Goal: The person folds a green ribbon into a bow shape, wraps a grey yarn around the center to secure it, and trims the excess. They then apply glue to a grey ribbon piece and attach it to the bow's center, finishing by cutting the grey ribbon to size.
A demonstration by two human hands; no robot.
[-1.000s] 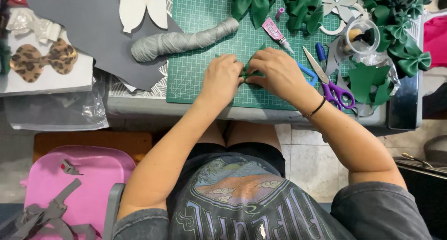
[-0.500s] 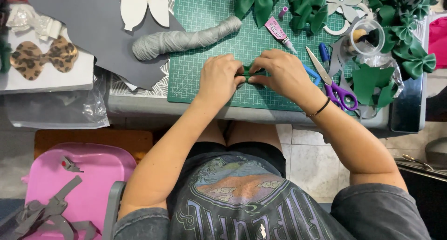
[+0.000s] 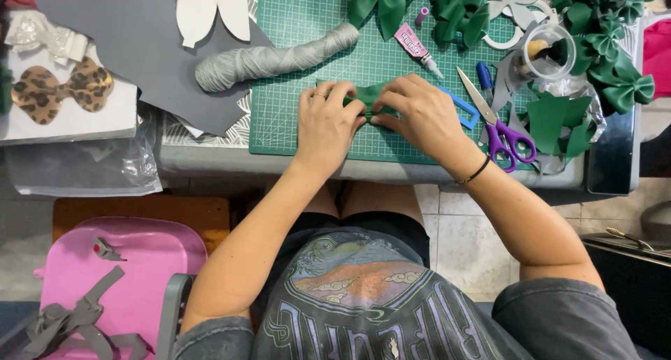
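Note:
Both my hands pinch one small green fabric bow piece (image 3: 370, 98) over a green cutting mat (image 3: 300, 24). My left hand (image 3: 327, 119) grips its left side with fingers curled. My right hand (image 3: 414, 112) presses on its right side; a black band sits on that wrist. Most of the piece is hidden under my fingers.
A grey spool of thread (image 3: 269, 58) lies left of my hands. A glue tube (image 3: 417, 47), purple-handled scissors (image 3: 500, 129) and a blue frame (image 3: 461, 110) lie to the right. Finished green bows (image 3: 615, 45) and a clear cup (image 3: 549, 49) crowd the far right. A pink seat (image 3: 126, 276) stands below left.
Both hands stay on the green piece with only small finger shifts. The camera view has tilted down slightly.

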